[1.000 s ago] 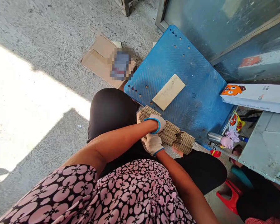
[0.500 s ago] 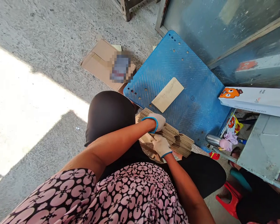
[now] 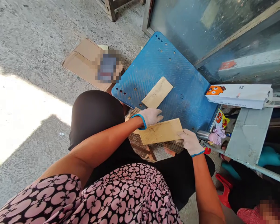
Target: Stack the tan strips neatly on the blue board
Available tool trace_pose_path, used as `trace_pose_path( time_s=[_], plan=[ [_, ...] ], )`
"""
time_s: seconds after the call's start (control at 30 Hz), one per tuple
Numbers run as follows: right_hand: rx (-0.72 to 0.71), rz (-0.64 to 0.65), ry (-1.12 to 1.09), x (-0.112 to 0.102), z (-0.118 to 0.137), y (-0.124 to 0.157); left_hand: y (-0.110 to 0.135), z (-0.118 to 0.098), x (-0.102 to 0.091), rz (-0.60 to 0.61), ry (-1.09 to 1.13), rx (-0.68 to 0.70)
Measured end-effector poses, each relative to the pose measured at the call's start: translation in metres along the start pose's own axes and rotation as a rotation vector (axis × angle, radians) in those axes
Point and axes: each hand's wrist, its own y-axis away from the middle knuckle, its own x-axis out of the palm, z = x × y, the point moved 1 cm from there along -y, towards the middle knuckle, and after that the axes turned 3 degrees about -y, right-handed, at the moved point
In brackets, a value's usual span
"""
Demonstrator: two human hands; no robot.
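My right hand [image 3: 191,141], in a white knit glove with a blue cuff, grips the right end of a flat tan rectangular panel [image 3: 162,132]. The panel lies tilted above a row of thin panels [image 3: 174,146] packed on edge in front of my knees. My left hand [image 3: 151,117], gloved alike, rests by the panel's far left edge with its fingers stretched out and slightly apart. Part of the packed row is hidden under the panel and left hand. Beyond them, another tan panel or thin stack [image 3: 157,91] lies on a blue plastic surface [image 3: 182,74].
A flattened cardboard box [image 3: 78,63] with a blurred item lies on the floor at left. On the right are a white paper bag [image 3: 238,96], a steel flask [image 3: 203,135] and a grey metal table [image 3: 245,133]. Another person sits at lower right near a red stool [image 3: 224,191].
My right hand has moved away from the packed row to the right and now holds one panel over it. My left hand's fingers have straightened. The whole view has shifted slightly.
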Motion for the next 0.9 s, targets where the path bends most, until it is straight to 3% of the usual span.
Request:
trace_pose_path(
  time_s=[0.13,0.27,0.4,0.6,0.9],
  plan=[
    [-0.021,-0.02,-0.07,-0.02,0.009,-0.007,-0.009,-0.002,0.014,0.083,0.082,0.142],
    [-0.116,-0.026,-0.025,-0.035,0.012,-0.019,-0.021,-0.001,0.026,0.052,0.266,0.13],
    [-0.149,-0.028,-0.017,-0.045,0.01,-0.031,-0.03,-0.003,0.041,0.045,0.527,0.044],
    [-0.099,-0.065,-0.314,-0.037,0.002,-0.051,-0.038,-0.008,0.056,-0.06,0.702,-0.075],
    [-0.041,-0.123,-0.699,-0.032,0.011,-0.074,-0.034,0.006,0.042,-0.355,0.868,-0.396]
  ],
)
